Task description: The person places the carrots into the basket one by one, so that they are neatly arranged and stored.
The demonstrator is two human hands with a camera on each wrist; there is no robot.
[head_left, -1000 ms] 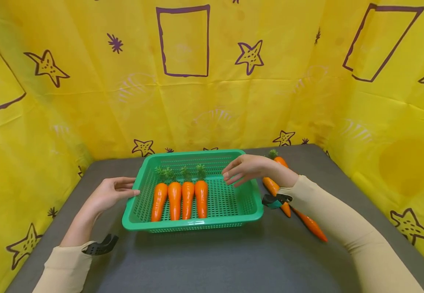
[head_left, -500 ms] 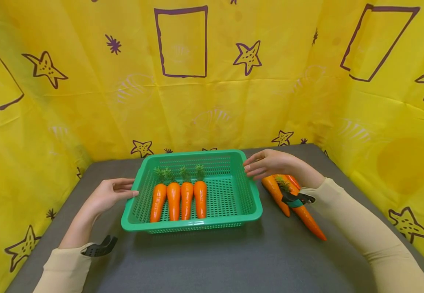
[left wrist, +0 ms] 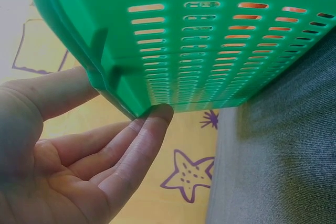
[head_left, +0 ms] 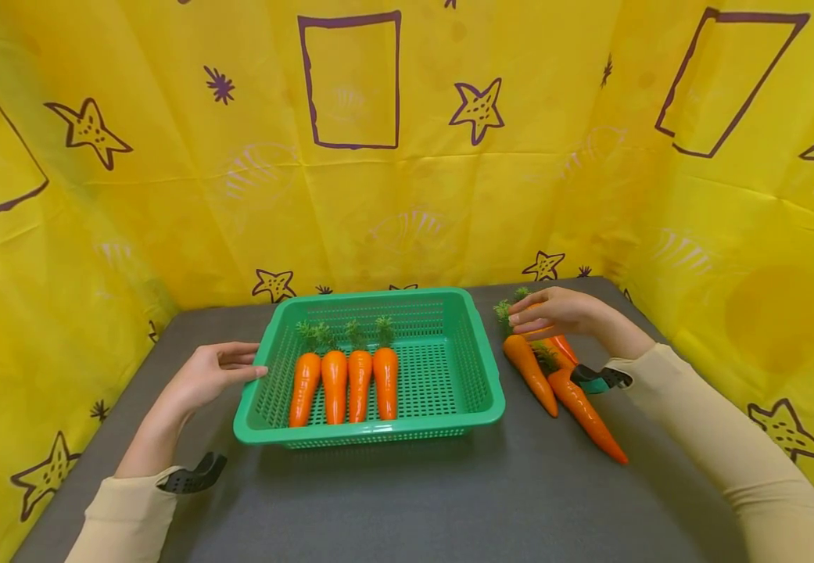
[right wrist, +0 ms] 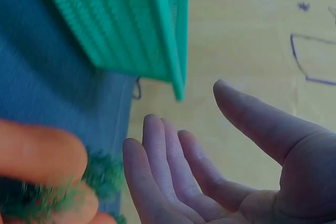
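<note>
1. Carrots [head_left: 532, 374] lie loose on the bench [head_left: 407, 500] just right of the green basket [head_left: 371, 432], three of them in a close bunch with tips toward the person; none carries a label or writing, and neither does the basket.
2. The only marks to read are drawings, not words: purple stars and outlined rectangles on the yellow sheet [head_left: 167, 180] behind the basket.
3. The right hand [head_left: 554, 311] hovers over the leafy tops of the loose carrots, fingers straight and spread a little, holding nothing; the right wrist view shows the palm open just above a blurred green tuft.
4. A second ago that hand was over the basket's right inner part; half a second ago it was at the basket's right rim; it has now moved clear of the basket to the carrots.
5. The left hand [head_left: 213, 374] has stayed at the basket's left rim, fingers relaxed and nearly straight; the left wrist view shows a fingertip touching the underside of the rim.
6. Four carrots [head_left: 345, 385] inside the basket lie side by side in its left half, greens pointing away, unchanged.
7. The basket is glossy moulded plastic, rectangular, with slotted walls and a rolled rim; the carrots are smooth, shiny and tapered with fuzzy green tufts; the bench is a matt dark grey.
</note>
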